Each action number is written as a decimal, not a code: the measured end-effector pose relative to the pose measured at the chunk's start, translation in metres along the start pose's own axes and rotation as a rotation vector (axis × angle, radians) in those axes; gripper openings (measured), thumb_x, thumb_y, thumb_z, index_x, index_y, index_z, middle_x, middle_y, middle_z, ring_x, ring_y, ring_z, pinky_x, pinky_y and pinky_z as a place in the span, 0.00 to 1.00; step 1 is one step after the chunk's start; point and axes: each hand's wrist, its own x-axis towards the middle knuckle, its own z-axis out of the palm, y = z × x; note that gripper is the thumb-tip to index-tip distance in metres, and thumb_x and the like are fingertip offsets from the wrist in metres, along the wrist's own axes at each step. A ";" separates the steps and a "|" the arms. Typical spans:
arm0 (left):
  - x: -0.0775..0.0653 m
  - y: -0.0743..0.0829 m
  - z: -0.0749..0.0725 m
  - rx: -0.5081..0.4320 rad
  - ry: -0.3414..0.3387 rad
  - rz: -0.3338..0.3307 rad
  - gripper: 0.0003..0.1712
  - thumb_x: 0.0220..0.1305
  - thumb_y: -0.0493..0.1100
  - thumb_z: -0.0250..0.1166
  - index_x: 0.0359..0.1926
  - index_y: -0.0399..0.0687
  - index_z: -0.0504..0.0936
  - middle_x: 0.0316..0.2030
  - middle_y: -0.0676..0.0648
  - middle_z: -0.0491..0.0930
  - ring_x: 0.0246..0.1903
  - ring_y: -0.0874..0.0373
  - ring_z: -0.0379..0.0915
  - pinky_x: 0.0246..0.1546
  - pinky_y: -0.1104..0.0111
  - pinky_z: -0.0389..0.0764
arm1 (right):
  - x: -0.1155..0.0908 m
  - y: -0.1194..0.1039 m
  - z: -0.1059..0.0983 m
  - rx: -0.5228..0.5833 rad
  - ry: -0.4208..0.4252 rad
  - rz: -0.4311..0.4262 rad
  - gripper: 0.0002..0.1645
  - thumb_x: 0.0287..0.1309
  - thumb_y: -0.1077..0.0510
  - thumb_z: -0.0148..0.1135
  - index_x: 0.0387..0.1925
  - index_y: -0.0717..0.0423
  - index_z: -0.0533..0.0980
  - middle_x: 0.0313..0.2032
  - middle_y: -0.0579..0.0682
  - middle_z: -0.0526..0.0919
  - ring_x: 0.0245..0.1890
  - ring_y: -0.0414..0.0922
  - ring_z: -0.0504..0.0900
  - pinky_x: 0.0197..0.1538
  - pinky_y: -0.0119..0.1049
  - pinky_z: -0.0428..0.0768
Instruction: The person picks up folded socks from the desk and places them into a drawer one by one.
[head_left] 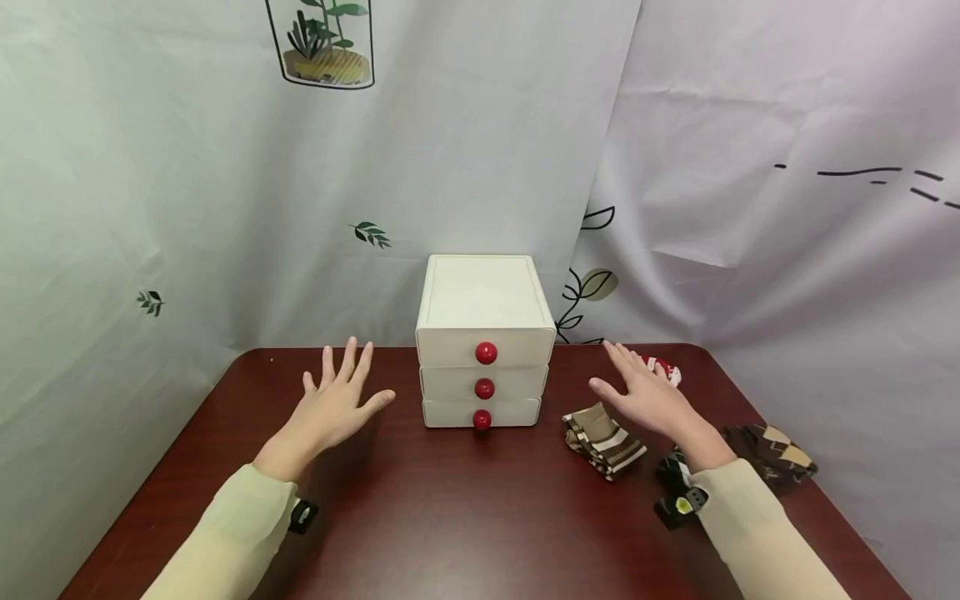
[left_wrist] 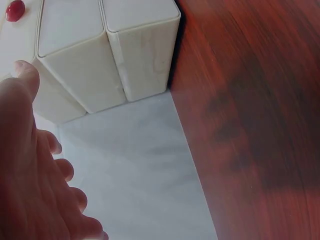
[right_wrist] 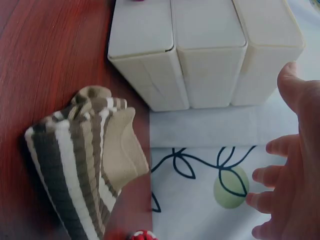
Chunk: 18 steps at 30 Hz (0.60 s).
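My left hand (head_left: 330, 410) is held over the table to the left of a small white chest of drawers (head_left: 484, 293), palm down with fingers spread and nothing in it. On the other side, my right hand (head_left: 651, 398) hovers with straight fingers, also holding nothing. The chest has three stacked drawers, all pushed in, each with a round red knob (head_left: 486, 353). Nearest my right hand lies a folded pair of brown, tan and white striped socks (head_left: 606, 442), seen large in the right wrist view. Behind that hand a red and white item (head_left: 666, 370) is partly hidden.
A brown argyle-patterned sock bundle (head_left: 772, 457) lies by the table's right edge, and a dark patterned cloth item (head_left: 673, 472) is partly covered by my right wrist. The dark red wooden table (head_left: 465, 517) ends at a white printed curtain (head_left: 480, 150) behind the chest.
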 end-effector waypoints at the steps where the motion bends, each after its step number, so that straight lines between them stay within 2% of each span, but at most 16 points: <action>1: 0.001 0.001 0.000 0.003 0.003 0.005 0.54 0.59 0.77 0.37 0.73 0.49 0.34 0.71 0.39 0.29 0.65 0.33 0.18 0.53 0.31 0.36 | 0.000 -0.002 0.000 -0.008 0.002 -0.005 0.51 0.60 0.28 0.42 0.72 0.54 0.46 0.70 0.62 0.49 0.68 0.58 0.46 0.63 0.61 0.37; 6: 0.003 0.005 -0.001 0.014 0.001 0.012 0.54 0.58 0.78 0.37 0.73 0.49 0.37 0.71 0.38 0.32 0.66 0.32 0.22 0.53 0.31 0.38 | 0.001 -0.007 0.001 -0.038 0.023 -0.013 0.51 0.59 0.28 0.43 0.72 0.55 0.49 0.69 0.61 0.51 0.68 0.59 0.49 0.63 0.60 0.40; 8: 0.004 0.007 -0.002 0.013 -0.001 0.013 0.55 0.57 0.78 0.38 0.73 0.48 0.40 0.71 0.38 0.37 0.67 0.33 0.28 0.55 0.33 0.42 | 0.001 -0.010 0.001 -0.023 0.050 -0.009 0.49 0.59 0.29 0.47 0.71 0.55 0.53 0.67 0.60 0.57 0.65 0.58 0.56 0.63 0.60 0.49; 11: 0.005 0.011 -0.005 0.012 0.028 0.020 0.53 0.58 0.77 0.42 0.72 0.45 0.51 0.69 0.38 0.49 0.65 0.36 0.47 0.54 0.37 0.56 | -0.001 -0.015 0.002 0.026 0.104 -0.010 0.42 0.58 0.34 0.54 0.64 0.57 0.65 0.58 0.59 0.72 0.55 0.57 0.72 0.54 0.57 0.66; 13: 0.006 0.015 -0.007 0.017 0.073 0.036 0.48 0.60 0.73 0.47 0.68 0.43 0.61 0.66 0.38 0.59 0.61 0.39 0.59 0.49 0.41 0.65 | -0.002 -0.021 0.003 0.084 0.142 -0.027 0.31 0.59 0.40 0.58 0.55 0.57 0.74 0.48 0.56 0.80 0.46 0.54 0.79 0.47 0.53 0.73; 15: 0.007 0.018 -0.009 0.016 0.142 0.059 0.40 0.62 0.67 0.51 0.63 0.42 0.69 0.61 0.39 0.68 0.55 0.41 0.68 0.43 0.44 0.71 | -0.001 -0.028 0.003 0.155 0.159 -0.056 0.21 0.59 0.46 0.60 0.46 0.57 0.79 0.39 0.52 0.83 0.39 0.50 0.80 0.43 0.49 0.75; 18: 0.011 0.024 -0.011 0.001 0.251 0.093 0.29 0.66 0.59 0.54 0.56 0.42 0.76 0.53 0.42 0.76 0.47 0.44 0.75 0.37 0.47 0.74 | -0.001 -0.042 0.004 0.305 0.134 -0.094 0.12 0.60 0.52 0.60 0.37 0.57 0.82 0.31 0.48 0.84 0.33 0.44 0.81 0.40 0.42 0.76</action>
